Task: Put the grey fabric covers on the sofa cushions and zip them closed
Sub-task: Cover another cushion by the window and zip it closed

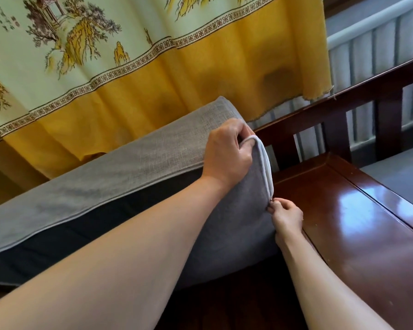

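At frame centre, the grey cover [119, 167] is already over the cushion [86, 236], which stands on edge on the wooden sofa frame [358, 225], its long axis running from 8 o'clock up to 2 o'clock. Open end is at the right corner: the white zip edges [267, 160] gape in a loop there, running from about 12 o'clock at the top corner down to 6 o'clock, where the zip pull [271, 200] sits. Right hand [287, 216] has its grip pinched on that pull, just below and touching the closed end of the seam. Left hand [227, 154] grips the cover's top corner, fingers curled over the edge, directly at 11 o'clock from the pull. So unzipped track lies straight up from the right grip, toward the left hand; my read is the pull goes upward while the left holds the edges taut. Behind, a yellow curtain [134, 96]. Risk: gaping edges may snag.
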`<state>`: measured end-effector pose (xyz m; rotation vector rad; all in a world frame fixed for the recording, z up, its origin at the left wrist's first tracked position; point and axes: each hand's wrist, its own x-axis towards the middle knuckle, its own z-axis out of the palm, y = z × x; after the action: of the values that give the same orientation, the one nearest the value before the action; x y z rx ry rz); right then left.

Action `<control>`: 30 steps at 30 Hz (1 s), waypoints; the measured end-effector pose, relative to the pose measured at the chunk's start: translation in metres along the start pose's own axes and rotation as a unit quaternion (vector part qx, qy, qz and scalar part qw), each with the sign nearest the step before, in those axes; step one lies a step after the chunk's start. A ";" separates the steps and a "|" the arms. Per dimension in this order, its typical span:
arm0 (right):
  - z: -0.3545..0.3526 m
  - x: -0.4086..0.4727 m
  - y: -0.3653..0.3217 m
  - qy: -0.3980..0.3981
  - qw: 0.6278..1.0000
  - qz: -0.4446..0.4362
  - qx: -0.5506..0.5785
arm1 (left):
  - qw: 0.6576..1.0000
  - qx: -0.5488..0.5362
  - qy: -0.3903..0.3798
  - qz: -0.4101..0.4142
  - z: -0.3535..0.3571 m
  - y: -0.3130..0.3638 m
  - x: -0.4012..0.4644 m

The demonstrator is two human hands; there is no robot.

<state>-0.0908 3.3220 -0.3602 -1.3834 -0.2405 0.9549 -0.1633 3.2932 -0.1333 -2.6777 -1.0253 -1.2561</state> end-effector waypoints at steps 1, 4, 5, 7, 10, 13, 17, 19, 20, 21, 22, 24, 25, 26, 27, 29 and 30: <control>-0.001 0.001 -0.002 0.004 1.000 0.001 -0.012 | 1.000 0.002 0.003 0.002 0.001 0.000 0.000; -0.004 0.004 -0.008 0.022 0.999 -0.004 -0.042 | 1.000 0.006 0.010 0.003 0.002 -0.002 0.000; -0.005 0.003 -0.011 0.028 0.999 -0.003 -0.047 | 1.000 0.007 0.009 0.004 0.002 -0.002 -0.001; -0.006 0.003 -0.014 0.032 0.998 -0.003 -0.061 | 1.000 0.009 0.011 0.006 0.002 -0.002 -0.001; -0.006 0.007 -0.016 0.028 0.996 -0.005 -0.085 | 1.000 0.014 0.019 0.008 0.003 -0.002 -0.001; -0.006 0.010 -0.017 0.029 0.994 -0.017 -0.100 | 1.000 0.016 0.022 0.011 0.005 -0.003 -0.001; -0.001 0.009 -0.018 0.027 0.992 -0.030 -0.116 | 0.999 0.014 0.031 0.017 0.006 -0.006 -0.001; 0.001 0.011 -0.015 0.025 0.991 -0.028 -0.130 | 0.999 0.011 0.036 0.022 0.006 -0.007 -0.001; 0.001 0.013 -0.013 0.021 0.990 -0.023 -0.134 | 0.999 0.010 0.036 0.024 0.006 -0.007 -0.001; 0.001 0.013 -0.010 0.015 0.991 -0.019 -0.130 | 0.999 0.010 0.034 0.026 0.007 -0.007 -0.001; 0.001 0.014 -0.007 0.006 0.993 -0.013 -0.118 | 0.999 0.009 0.033 0.026 0.007 -0.007 -0.001; 0.003 0.016 -0.003 -0.017 0.996 -0.001 -0.089 | 0.999 0.007 0.035 0.021 0.007 -0.008 0.002; 0.003 0.016 -0.003 -0.030 0.997 0.007 -0.077 | 0.999 0.006 0.035 0.018 0.007 -0.009 0.003; 0.003 0.017 -0.004 -0.046 0.997 0.013 -0.065 | 0.999 0.006 0.034 0.016 0.007 -0.010 0.004; 0.003 0.017 -0.006 -0.057 0.997 0.021 -0.048 | 0.999 0.006 0.033 0.016 0.007 -0.010 0.004; -0.002 0.020 -0.012 -0.048 0.997 0.045 -0.029 | 0.999 0.008 0.030 0.019 0.008 -0.009 0.004; -0.004 0.023 -0.012 -0.037 0.998 0.054 -0.024 | 0.999 0.010 0.030 0.018 0.008 -0.009 0.004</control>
<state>-0.0691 3.3361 -0.3592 -1.4184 -0.2488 1.0974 -0.1612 3.3049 -0.1378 -2.6129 -0.9716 -1.3041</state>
